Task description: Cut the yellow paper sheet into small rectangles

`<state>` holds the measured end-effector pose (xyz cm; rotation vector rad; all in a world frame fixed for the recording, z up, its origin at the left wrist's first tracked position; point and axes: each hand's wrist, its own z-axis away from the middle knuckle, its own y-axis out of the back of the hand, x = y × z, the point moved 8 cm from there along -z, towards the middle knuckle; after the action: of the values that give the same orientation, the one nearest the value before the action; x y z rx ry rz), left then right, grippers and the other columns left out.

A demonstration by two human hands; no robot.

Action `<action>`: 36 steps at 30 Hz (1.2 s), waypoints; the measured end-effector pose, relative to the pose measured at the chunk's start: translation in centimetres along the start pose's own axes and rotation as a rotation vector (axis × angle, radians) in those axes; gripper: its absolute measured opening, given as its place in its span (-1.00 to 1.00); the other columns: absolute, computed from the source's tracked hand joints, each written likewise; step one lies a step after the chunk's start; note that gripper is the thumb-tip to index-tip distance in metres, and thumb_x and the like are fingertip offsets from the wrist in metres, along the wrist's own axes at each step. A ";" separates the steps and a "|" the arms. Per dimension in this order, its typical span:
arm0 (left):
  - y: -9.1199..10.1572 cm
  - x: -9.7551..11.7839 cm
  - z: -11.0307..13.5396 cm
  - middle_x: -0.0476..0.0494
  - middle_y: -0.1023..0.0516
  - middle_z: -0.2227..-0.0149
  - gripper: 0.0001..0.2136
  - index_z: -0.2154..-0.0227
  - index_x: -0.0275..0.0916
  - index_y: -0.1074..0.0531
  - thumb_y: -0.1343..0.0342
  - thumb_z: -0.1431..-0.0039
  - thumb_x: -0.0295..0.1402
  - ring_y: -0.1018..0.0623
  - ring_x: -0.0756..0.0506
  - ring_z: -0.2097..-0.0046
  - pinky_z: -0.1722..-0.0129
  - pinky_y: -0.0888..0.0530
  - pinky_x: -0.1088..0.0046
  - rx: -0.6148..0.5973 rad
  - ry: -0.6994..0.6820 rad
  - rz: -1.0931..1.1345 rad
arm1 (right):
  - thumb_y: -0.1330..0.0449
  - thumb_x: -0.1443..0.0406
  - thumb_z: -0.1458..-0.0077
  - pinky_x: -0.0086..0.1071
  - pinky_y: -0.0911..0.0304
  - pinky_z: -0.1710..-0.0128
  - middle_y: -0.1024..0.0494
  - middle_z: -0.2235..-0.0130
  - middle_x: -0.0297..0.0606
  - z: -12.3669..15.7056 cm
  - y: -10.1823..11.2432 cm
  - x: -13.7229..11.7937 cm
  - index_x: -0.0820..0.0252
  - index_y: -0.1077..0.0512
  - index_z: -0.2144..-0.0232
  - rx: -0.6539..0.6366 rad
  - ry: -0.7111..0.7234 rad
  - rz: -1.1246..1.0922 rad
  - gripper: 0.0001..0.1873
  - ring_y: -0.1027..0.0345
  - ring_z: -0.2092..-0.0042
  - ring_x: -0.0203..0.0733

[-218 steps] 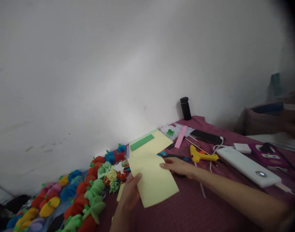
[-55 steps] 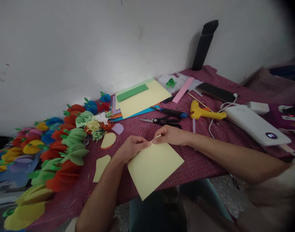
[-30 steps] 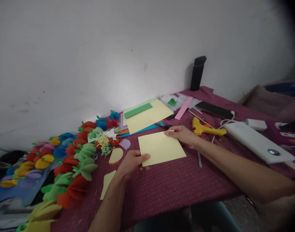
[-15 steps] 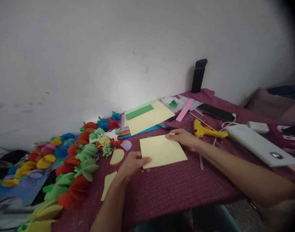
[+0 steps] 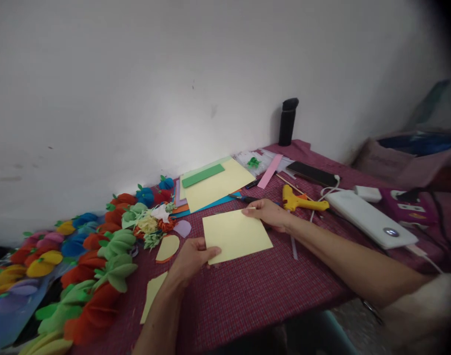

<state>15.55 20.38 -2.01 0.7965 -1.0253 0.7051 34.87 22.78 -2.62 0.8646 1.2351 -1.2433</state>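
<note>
A pale yellow paper sheet point(image 5: 236, 239) is held up off the red checked tablecloth point(image 5: 255, 291) between both hands. My left hand point(image 5: 194, 259) pinches its lower left corner, thumb on top. At the upper right edge, my right hand point(image 5: 266, 214) grips it with the thumb in front and the fingers hidden behind. Left of the sheet lie a rounded yellow cutout point(image 5: 168, 247) with an orange edge beneath and a lilac paper piece point(image 5: 182, 228). Another yellow scrap point(image 5: 153, 293) lies partly behind my left forearm.
Rows of colourful paper fruits point(image 5: 114, 246) fill the left side, near curled paper scraps point(image 5: 151, 224). Behind are stacked sheets point(image 5: 218, 185) with a green strip point(image 5: 203, 176). To the right are a yellow glue gun point(image 5: 301, 200), white power bank point(image 5: 371, 217), black phone point(image 5: 312, 173) and black bottle point(image 5: 287, 123).
The view has turned slightly right, so everything sits further left in the picture. Both hands keep the same hold on the yellow paper sheet.
</note>
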 end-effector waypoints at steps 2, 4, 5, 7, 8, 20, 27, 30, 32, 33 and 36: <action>0.1 -0.1 0.0 -0.06 -0.45 0.62 -0.77 0.51 -0.38 -0.46 -0.17 0.14 -0.25 -0.32 0.07 0.62 0.62 -0.20 0.58 0.015 0.008 0.015 | -0.25 0.14 0.22 -0.48 -0.16 0.56 -0.47 0.55 -0.29 0.1 0.1 -0.1 0.29 -0.40 0.53 0.009 0.001 -0.019 -0.70 -0.28 0.56 -0.36; 0.4 -0.3 -0.1 -0.06 -0.46 0.61 -0.76 0.50 -0.37 -0.46 -0.18 0.15 -0.24 -0.35 0.05 0.60 0.61 -0.22 0.57 0.042 0.018 0.043 | -0.26 0.15 0.23 -0.47 -0.20 0.53 -0.49 0.51 -0.27 0.2 0.0 -0.2 0.30 -0.41 0.49 0.004 -0.013 -0.062 -0.70 -0.31 0.53 -0.35; 0.6 -0.5 -0.2 -0.07 -0.47 0.60 -0.75 0.49 -0.37 -0.46 -0.18 0.15 -0.24 -0.36 0.05 0.59 0.59 -0.23 0.56 0.061 0.023 0.067 | -0.26 0.16 0.23 -0.46 -0.23 0.48 -0.50 0.47 -0.24 0.3 -0.2 -0.2 0.30 -0.43 0.45 -0.015 -0.024 -0.093 -0.69 -0.34 0.49 -0.33; 1.1 -0.7 -0.2 -0.08 -0.48 0.57 -0.73 0.44 -0.36 -0.46 -0.19 0.16 -0.24 -0.39 0.02 0.57 0.56 -0.27 0.54 0.104 0.025 0.124 | -0.27 0.17 0.22 -0.43 -0.27 0.38 -0.52 0.36 -0.19 0.5 -0.8 -0.1 0.30 -0.44 0.35 -0.081 -0.055 -0.145 -0.64 -0.38 0.40 -0.30; 1.4 -0.8 -0.3 -0.09 -0.48 0.56 -0.72 0.42 -0.36 -0.46 -0.20 0.16 -0.23 -0.41 0.01 0.56 0.55 -0.28 0.52 0.123 0.020 0.150 | -0.27 0.17 0.22 -0.42 -0.28 0.34 -0.52 0.32 -0.17 0.7 -1.1 0.0 0.30 -0.44 0.32 -0.119 -0.070 -0.150 -0.62 -0.39 0.36 -0.28; 1.9 -0.7 -0.4 -0.10 -0.47 0.60 -0.65 0.38 -0.40 -0.45 -0.20 0.17 -0.18 -0.44 -0.04 0.53 0.51 -0.32 0.49 0.150 -0.011 0.190 | -0.23 0.11 0.21 -0.55 -0.23 0.51 -0.50 0.45 -0.26 0.9 -0.9 0.5 0.33 -0.47 0.46 -0.151 -0.069 0.101 -0.64 -0.31 0.48 -0.41; 1.9 -0.7 -0.4 -0.07 -0.48 0.58 -0.69 0.37 -0.37 -0.46 -0.21 0.16 -0.23 -0.41 0.02 0.57 0.54 -0.29 0.52 0.141 -0.005 0.218 | -0.22 0.10 0.18 -0.54 -0.23 0.50 -0.50 0.44 -0.24 1.1 -1.2 0.3 0.32 -0.47 0.44 -0.171 -0.071 0.120 -0.64 -0.31 0.48 -0.40; 2.0 -0.9 -0.4 -0.06 -0.47 0.59 -0.69 0.39 -0.37 -0.46 -0.21 0.16 -0.23 -0.39 0.03 0.58 0.57 -0.26 0.54 0.148 -0.001 0.194 | -0.22 0.09 0.19 -0.53 -0.23 0.49 -0.50 0.44 -0.25 1.0 -1.1 0.4 0.31 -0.47 0.44 -0.176 -0.073 0.127 -0.63 -0.30 0.48 -0.40; 1.9 -0.8 -0.4 -0.07 -0.48 0.59 -0.70 0.41 -0.39 -0.46 -0.21 0.17 -0.23 -0.37 0.04 0.60 0.59 -0.24 0.55 0.145 0.006 0.175 | -0.22 0.09 0.20 -0.52 -0.23 0.49 -0.49 0.45 -0.27 1.0 -1.1 0.3 0.30 -0.47 0.45 -0.181 -0.070 0.126 -0.64 -0.29 0.48 -0.40; 1.9 -0.7 -0.3 -0.09 -0.49 0.57 -0.70 0.41 -0.39 -0.46 -0.22 0.17 -0.24 -0.38 0.04 0.59 0.58 -0.26 0.55 0.144 0.002 0.177 | -0.22 0.09 0.20 -0.53 -0.22 0.49 -0.49 0.45 -0.28 1.0 -1.1 0.3 0.29 -0.47 0.45 -0.183 -0.068 0.131 -0.64 -0.28 0.49 -0.41; 2.3 0.1 -0.1 -0.14 -0.54 0.42 -0.65 0.32 -0.36 -0.44 -0.22 0.17 -0.23 -0.46 -0.02 0.46 0.43 -0.35 0.49 0.166 -0.033 0.252 | -0.21 0.09 0.19 -0.54 -0.17 0.53 -0.46 0.50 -0.32 1.2 -1.3 0.1 0.29 -0.47 0.48 -0.196 -0.047 0.183 -0.66 -0.24 0.53 -0.43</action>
<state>13.72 21.71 -1.40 0.8322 -1.1189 1.0054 33.81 21.35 -2.26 0.7820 1.1897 -0.9740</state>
